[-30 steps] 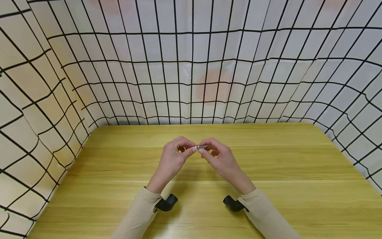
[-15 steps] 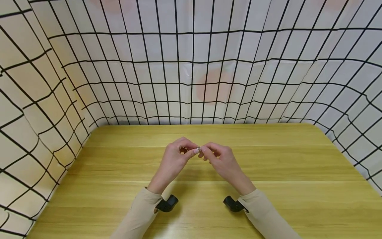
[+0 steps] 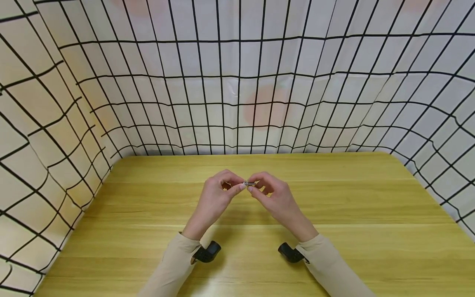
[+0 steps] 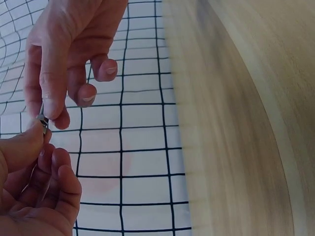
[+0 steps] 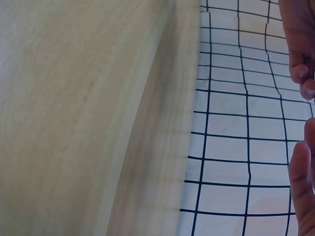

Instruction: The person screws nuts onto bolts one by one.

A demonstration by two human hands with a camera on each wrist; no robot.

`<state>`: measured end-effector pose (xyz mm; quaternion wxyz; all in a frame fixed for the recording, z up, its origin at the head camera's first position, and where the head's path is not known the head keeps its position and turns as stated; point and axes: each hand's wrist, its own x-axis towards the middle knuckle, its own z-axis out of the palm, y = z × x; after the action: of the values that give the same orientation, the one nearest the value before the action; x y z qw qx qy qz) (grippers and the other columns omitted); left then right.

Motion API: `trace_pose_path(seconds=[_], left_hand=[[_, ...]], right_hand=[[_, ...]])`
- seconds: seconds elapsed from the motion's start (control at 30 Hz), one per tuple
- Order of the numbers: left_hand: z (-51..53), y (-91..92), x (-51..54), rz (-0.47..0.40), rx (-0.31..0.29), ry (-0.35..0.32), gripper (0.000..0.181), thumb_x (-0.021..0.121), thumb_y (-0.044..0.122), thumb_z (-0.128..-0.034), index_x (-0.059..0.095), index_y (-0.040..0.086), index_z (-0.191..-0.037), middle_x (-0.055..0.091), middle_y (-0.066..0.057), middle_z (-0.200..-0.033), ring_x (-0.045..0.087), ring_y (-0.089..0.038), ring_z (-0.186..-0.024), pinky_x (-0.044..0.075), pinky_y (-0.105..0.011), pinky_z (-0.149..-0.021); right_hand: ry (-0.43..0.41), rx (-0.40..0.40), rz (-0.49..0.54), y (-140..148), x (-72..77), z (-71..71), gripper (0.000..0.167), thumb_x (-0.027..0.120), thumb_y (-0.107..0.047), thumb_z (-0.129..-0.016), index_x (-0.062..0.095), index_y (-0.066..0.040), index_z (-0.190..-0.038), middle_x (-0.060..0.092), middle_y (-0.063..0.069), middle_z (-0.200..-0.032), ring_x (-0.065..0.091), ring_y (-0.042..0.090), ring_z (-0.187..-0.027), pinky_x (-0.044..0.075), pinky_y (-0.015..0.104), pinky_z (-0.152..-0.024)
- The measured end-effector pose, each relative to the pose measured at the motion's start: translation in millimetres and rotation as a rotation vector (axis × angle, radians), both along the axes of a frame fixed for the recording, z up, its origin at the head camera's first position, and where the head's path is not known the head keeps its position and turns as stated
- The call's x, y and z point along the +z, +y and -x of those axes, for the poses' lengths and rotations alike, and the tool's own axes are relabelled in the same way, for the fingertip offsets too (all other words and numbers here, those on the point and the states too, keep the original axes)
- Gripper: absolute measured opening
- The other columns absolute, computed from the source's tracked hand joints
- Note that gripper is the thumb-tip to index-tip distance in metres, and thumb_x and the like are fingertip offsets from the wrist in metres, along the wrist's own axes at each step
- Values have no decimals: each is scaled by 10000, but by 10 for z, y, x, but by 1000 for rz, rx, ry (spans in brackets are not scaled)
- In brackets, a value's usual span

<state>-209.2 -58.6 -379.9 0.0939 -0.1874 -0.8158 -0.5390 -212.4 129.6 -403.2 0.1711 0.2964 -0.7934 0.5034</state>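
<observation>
A small metal bolt (image 3: 251,183), with what looks like a nut (image 4: 43,119) near one end, is held level above the table between both hands. My left hand (image 3: 219,192) pinches its left end between thumb and index finger. From the other side, my right hand (image 3: 272,194) has thumb and index finger at the shaft, their tips close to the left fingertips. In the left wrist view the right thumb lies along the shaft and covers much of it. The right wrist view catches only parts of the hands at its right edge, with the bolt out of sight.
A wooden table (image 3: 237,264) lies under the hands. White cloth with a black grid (image 3: 237,90) rises behind it and at both sides. Black wrist devices (image 3: 208,252) show at the cuffs of the beige sleeves (image 3: 170,266).
Half a second ago the right thumb and fingers had rolled forward over the shaft, hiding it. They have since turned back, and the shaft shows again. The left hand stays nearly still.
</observation>
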Motion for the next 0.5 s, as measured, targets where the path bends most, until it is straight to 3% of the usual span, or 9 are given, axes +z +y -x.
trace_pose_path(seconds=[0.27,0.5], left_hand=[[-2,0,-6,5,1,10,36,745,135,-885,752,121,-917,646,85,-856,567,-118,-791,483,-349,-767],[-9,-3,1,12,-20,15,44,747,162,-883,753,127,-909,646,102,-852,559,-118,-789,477,-346,-742]], right_hand=[[-32,32,4,23,-52,31,131,665,-101,-951,648,-164,-1064,659,-40,-942,617,169,-746,487,298,-593],[-94,67,-14,27,-47,17,53,586,-158,-1002,630,-183,-1018,617,-77,-850,594,176,-699,476,295,-544]])
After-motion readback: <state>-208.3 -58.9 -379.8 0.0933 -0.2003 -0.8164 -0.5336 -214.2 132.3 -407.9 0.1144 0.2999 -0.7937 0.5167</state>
